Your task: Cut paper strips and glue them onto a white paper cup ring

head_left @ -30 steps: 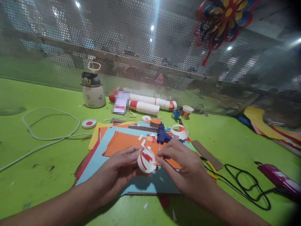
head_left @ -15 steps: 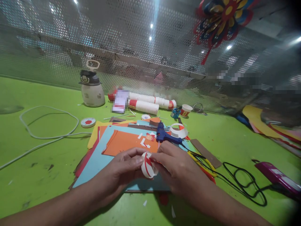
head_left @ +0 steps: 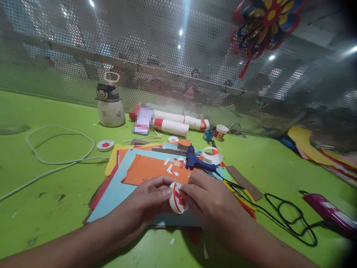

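Between my hands is a small round white piece with red markings (head_left: 175,204); it looks like the cut-down part of a paper cup. My left hand (head_left: 152,195) pinches its left rim between thumb and fingers. On the other side, my right hand (head_left: 206,193) has its fingers closed at the right edge, and its fingertips are partly hidden. Below lie an orange sheet (head_left: 145,169) and a light blue sheet (head_left: 111,201), with small white paper scraps (head_left: 171,170) on the orange. Just beyond my right hand rests a blue glue gun (head_left: 199,160).
A white cup ring (head_left: 211,156) and yellow-handled scissors (head_left: 242,191) lie to the right, near a purple device (head_left: 329,210) with a black cord. Stacked paper cups (head_left: 173,126), a paper cup (head_left: 221,132) and a bottle (head_left: 111,109) stand behind. A white cable (head_left: 60,163) loops left.
The white piece has turned slightly in my hands, showing more of its red marking. My right hand has shifted a little. The objects on the table stay in place.
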`<state>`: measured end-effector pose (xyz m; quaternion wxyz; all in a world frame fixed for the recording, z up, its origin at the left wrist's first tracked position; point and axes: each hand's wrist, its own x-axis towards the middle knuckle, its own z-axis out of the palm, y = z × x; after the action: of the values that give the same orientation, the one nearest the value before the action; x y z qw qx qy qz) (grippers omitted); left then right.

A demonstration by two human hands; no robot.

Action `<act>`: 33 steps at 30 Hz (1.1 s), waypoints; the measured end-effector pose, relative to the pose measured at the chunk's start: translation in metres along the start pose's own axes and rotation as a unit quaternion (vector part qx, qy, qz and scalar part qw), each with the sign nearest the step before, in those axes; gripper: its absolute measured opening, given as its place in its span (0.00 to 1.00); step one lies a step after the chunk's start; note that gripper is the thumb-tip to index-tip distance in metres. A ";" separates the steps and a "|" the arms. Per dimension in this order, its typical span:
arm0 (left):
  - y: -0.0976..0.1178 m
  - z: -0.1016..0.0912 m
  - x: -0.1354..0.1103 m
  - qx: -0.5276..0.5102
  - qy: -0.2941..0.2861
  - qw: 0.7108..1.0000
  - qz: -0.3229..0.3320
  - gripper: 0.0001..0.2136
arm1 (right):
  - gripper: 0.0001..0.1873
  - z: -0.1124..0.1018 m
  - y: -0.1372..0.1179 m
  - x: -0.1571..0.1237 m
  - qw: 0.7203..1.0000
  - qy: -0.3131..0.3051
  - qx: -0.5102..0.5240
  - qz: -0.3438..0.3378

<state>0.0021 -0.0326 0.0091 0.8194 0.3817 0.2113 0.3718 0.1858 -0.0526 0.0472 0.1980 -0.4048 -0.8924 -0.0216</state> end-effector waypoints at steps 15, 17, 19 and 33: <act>0.005 0.000 0.001 -0.039 0.037 0.998 -0.019 0.08 | 0.06 -0.029 0.005 0.001 0.858 0.045 0.448 0.247; 0.006 0.000 0.001 -0.039 0.038 0.998 -0.020 0.07 | 0.07 -0.028 0.007 0.000 0.835 0.052 0.483 0.258; 0.006 0.000 0.001 -0.038 0.035 0.998 -0.021 0.07 | 0.08 -0.026 0.010 0.000 0.816 0.062 0.511 0.264; 0.009 0.004 -0.002 -0.038 0.038 0.998 -0.030 0.07 | 0.06 -0.012 0.018 0.006 0.779 0.067 0.536 0.318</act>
<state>-0.0010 -0.0323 0.0187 0.8355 0.3291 0.2397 0.3690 0.1998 -0.0384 0.0583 0.4376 -0.4915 -0.5652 0.4974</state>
